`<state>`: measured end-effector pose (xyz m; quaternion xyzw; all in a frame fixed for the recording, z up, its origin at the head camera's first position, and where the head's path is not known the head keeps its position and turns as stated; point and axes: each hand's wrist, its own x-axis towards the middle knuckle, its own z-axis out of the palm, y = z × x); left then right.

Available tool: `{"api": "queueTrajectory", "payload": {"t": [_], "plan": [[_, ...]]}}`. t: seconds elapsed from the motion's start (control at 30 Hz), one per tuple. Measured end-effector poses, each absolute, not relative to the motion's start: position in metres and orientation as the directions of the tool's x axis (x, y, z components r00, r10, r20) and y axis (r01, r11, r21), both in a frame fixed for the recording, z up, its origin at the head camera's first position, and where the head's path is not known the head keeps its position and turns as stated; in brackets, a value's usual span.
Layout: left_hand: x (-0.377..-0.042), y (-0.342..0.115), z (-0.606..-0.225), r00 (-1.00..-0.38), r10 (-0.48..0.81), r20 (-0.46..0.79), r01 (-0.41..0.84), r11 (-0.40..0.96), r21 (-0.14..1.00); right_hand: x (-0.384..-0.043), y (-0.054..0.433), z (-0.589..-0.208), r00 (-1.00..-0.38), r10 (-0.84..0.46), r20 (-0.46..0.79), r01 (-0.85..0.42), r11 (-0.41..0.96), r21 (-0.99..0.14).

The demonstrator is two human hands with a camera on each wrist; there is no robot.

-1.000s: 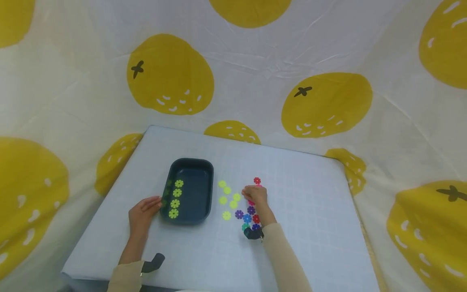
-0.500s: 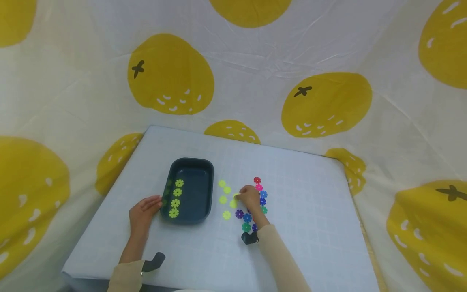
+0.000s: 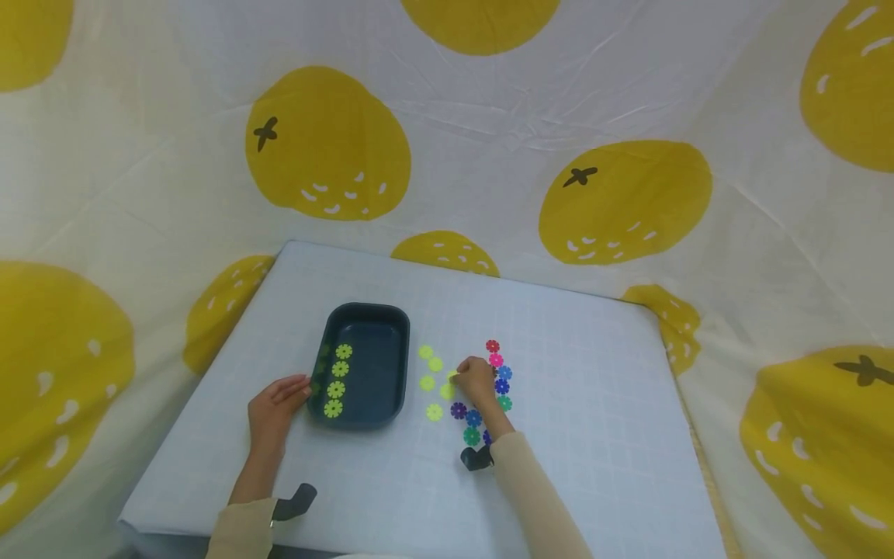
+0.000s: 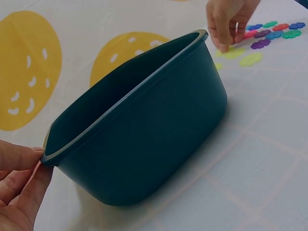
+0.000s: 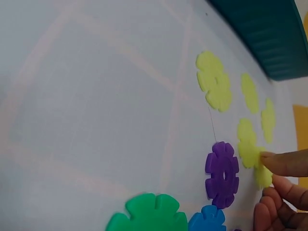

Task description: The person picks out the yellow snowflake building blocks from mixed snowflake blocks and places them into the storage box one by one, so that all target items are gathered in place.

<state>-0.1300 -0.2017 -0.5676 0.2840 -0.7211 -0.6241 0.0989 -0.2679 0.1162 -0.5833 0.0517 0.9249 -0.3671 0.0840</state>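
My left hand (image 3: 271, 410) pinches the near left rim of a dark teal plastic tub (image 4: 144, 130), thumb above the rim and fingers below it in the left wrist view. Inside the tub, several yellow flower-shaped discs (image 3: 337, 389) lie in a row along the left side. My right hand (image 3: 478, 382) is to the right of the tub, over the loose pieces. In the right wrist view its thumb and index finger pinch a yellow flower disc (image 5: 263, 175), which overlaps another yellow disc (image 5: 247, 143). More yellow discs (image 3: 434, 412) lie between that hand and the tub.
Close by the right hand lie a purple disc (image 5: 222, 175), a green disc (image 5: 148, 214) and blue ones (image 3: 504, 373). A red disc (image 3: 492, 345) and a pink disc (image 3: 496, 359) lie farther back. A pale cloth covers the table (image 3: 594, 404); a fruit-print curtain hangs behind.
My right hand has moved slightly left and down from the red and pink discs onto a yellow one, which it now pinches. The left hand stays on the tub's rim.
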Motion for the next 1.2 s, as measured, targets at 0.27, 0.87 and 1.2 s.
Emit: {"api": "queueTrajectory", "payload": {"t": [0.27,0.87,1.2], "plan": [[-0.129,-0.201,-0.567,-0.817,-0.529,-0.227,-0.298,0.05,0.953,-0.266,0.115,-0.582,-0.984,0.035,-0.176,0.152,0.687,-0.711],[-0.131,-0.202,-0.567,-0.816,-0.533,-0.225,-0.292,0.043,0.955,-0.285,0.122,-0.572,-0.808,0.041,-0.588,0.587,-0.034,-0.809],[-0.129,-0.202,-0.566,-0.822,-0.521,-0.231,-0.295,0.043,0.954,-0.306,0.106,-0.54,-0.791,-0.058,-0.609,0.605,-0.227,-0.763]]}}
